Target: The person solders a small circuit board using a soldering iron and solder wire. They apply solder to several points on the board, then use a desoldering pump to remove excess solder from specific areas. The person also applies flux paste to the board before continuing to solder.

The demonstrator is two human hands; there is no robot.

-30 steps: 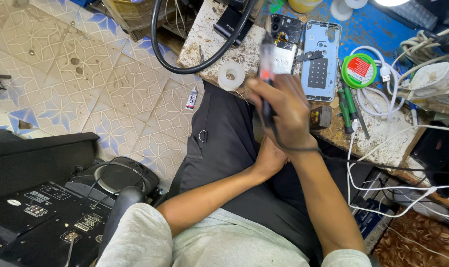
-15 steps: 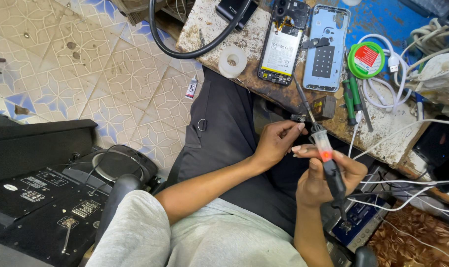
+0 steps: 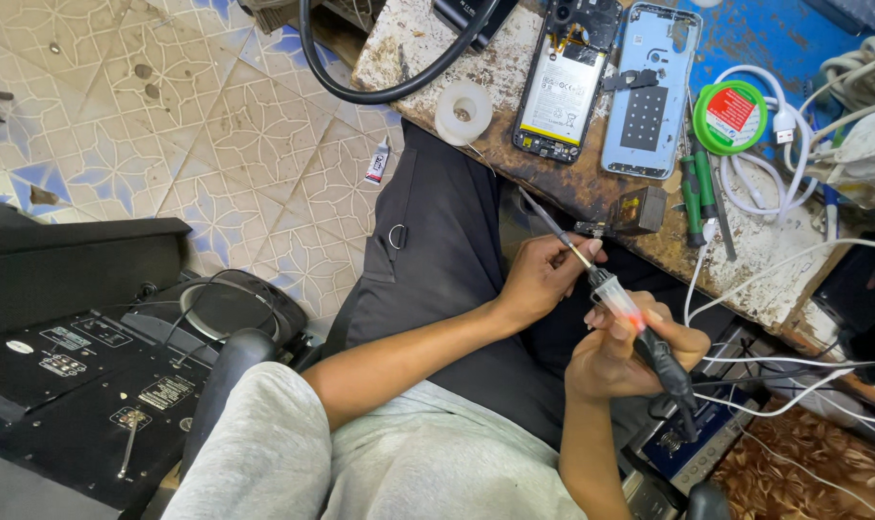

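soldering iron [image 3: 640, 337] sits in your right hand [image 3: 625, 351], grip closed round its black handle, tip slanting up toward the counter's [image 3: 514, 164] near edge. your left hand [image 3: 543, 274] pinches the metal shaft near a small part [image 3: 591, 229], below that edge, over your lap. opened phone [image 3: 565, 82] and solder reel [image 3: 729, 116] lie on the counter, well apart.

Both hands are now off the tabletop, over the lap; the right hand [image 3: 630, 351] grips a soldering iron [image 3: 640, 327], the left hand [image 3: 543, 274] pinching its tip at 11 o'clock.
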